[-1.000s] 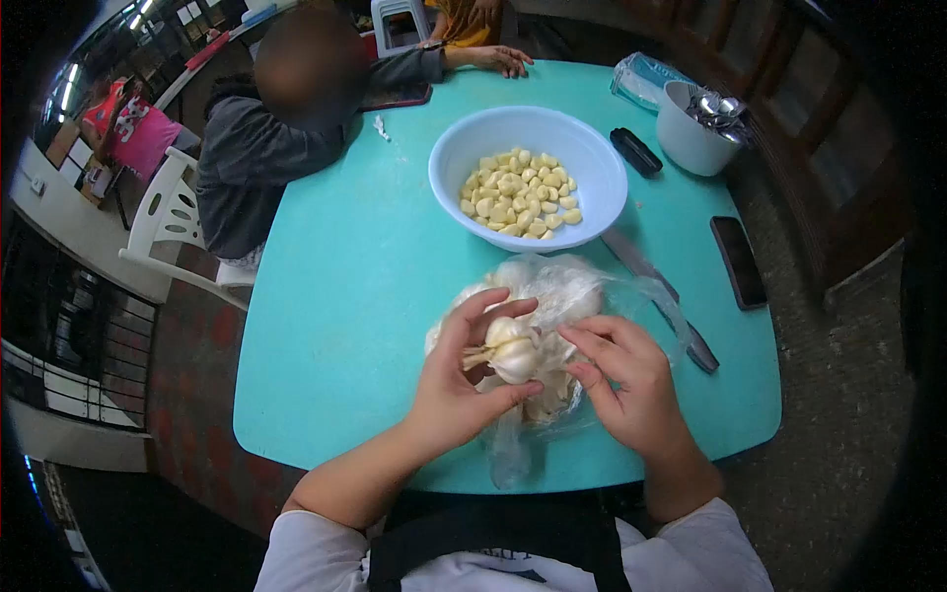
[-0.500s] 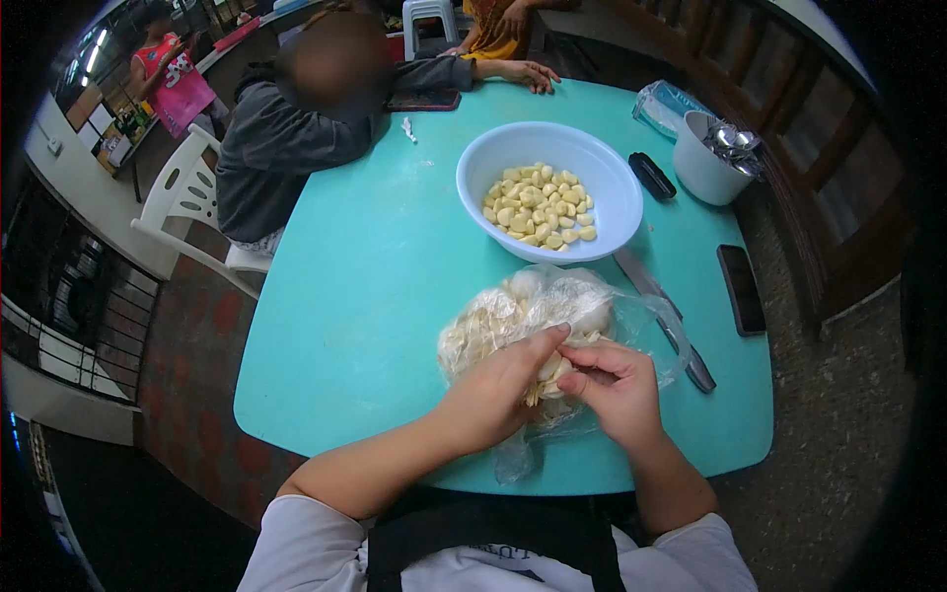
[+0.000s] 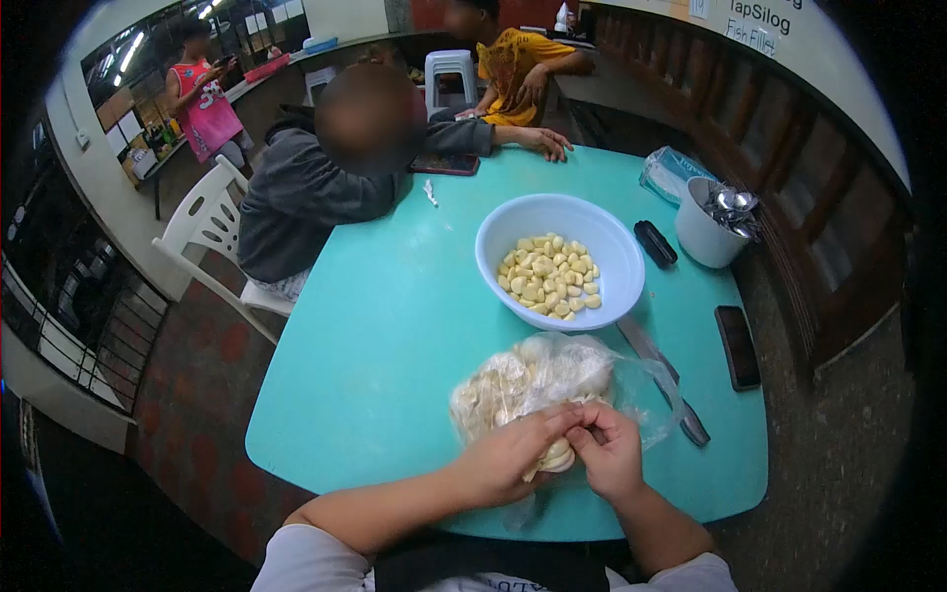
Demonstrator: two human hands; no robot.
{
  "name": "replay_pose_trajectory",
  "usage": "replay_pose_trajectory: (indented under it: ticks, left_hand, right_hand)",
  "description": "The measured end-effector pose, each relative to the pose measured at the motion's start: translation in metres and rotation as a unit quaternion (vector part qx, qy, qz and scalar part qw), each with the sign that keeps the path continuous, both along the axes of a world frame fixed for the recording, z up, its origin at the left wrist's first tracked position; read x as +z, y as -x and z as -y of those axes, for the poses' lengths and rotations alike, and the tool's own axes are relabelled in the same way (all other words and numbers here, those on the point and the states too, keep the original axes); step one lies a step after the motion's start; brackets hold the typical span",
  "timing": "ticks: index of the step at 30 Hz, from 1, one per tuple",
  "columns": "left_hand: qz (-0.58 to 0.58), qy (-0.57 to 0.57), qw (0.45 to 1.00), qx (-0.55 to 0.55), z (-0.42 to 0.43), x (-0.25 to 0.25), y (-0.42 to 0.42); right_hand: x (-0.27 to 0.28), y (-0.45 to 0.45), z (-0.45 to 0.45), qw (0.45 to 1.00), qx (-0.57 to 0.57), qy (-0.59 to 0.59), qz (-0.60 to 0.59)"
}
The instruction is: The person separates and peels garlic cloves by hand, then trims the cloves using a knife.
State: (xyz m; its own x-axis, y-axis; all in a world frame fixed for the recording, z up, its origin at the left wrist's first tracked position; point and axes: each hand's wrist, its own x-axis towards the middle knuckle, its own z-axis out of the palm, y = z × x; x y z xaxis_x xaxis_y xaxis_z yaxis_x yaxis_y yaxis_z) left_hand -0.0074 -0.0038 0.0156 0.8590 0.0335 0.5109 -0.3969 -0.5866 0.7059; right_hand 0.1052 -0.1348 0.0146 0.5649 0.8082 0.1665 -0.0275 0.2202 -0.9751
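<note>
A garlic bulb (image 3: 556, 458), partly covered by fingers, is held in my left hand (image 3: 508, 456) over the near side of a clear plastic bag (image 3: 523, 370) of garlic. Against the bulb's upper side, my right hand (image 3: 612, 456) is closed in a pinch, its fingertips touching those of my left hand. What the right fingertips pinch is hidden. Beyond the bag, a light blue basin (image 3: 624, 266) contains several peeled cloves (image 3: 545, 271). A knife (image 3: 663, 375) lies on the turquoise table (image 3: 345, 395), right of the bag.
On the right are a phone (image 3: 737, 347), a black case (image 3: 655, 244), a white tub of spoons (image 3: 702, 232) and a packet (image 3: 676, 173). A person in grey (image 3: 316, 202) leans on the table's far left, beside another phone (image 3: 446, 165). Two other people are farther back.
The camera view has tilted up, so the table sits lower. My left hand has turned over the bulb, now mostly covered, and my right fingers have come in against it.
</note>
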Motion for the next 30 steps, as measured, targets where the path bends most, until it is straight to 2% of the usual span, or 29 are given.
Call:
replay_pose_trajectory:
  ticks: [8,11,14,17,21,24,27,28,30]
  left_hand:
    - [-0.057,0.011,0.998,-0.009,0.005,0.001,0.007]
    - [-0.012,0.018,1.0,-0.005,0.007,0.003,0.009]
    - [0.034,0.101,0.993,-0.047,0.004,-0.002,0.009]
    - [0.102,0.211,0.971,-0.046,0.01,-0.005,0.012]
    - [0.087,0.114,0.988,-0.052,-0.002,0.014,0.007]
    - [-0.064,0.092,0.988,-0.104,0.002,0.018,0.013]
    - [-0.107,0.008,0.981,-0.161,0.008,0.004,0.008]
    - [-0.048,0.002,0.986,-0.159,0.011,0.003,0.006]
    - [-0.076,-0.035,0.987,-0.14,0.012,0.003,0.008]
  right_hand:
    - [0.002,0.006,0.005,0.999,-0.009,-0.009,0.039]
    - [0.008,0.011,0.004,0.998,-0.02,-0.036,0.056]
    - [0.006,0.007,0.01,0.985,-0.056,-0.016,0.162]
    - [0.008,-0.024,0.006,0.97,-0.206,-0.055,0.119]
    - [0.012,-0.038,0.005,0.943,-0.151,0.119,0.27]
    - [0.022,-0.026,0.001,0.925,-0.078,0.209,0.307]
    - [0.028,-0.024,0.003,0.917,-0.066,0.262,0.293]
    - [0.03,-0.025,0.004,0.909,-0.061,0.259,0.32]
    - [0.033,-0.028,0.007,0.89,-0.05,0.254,0.375]
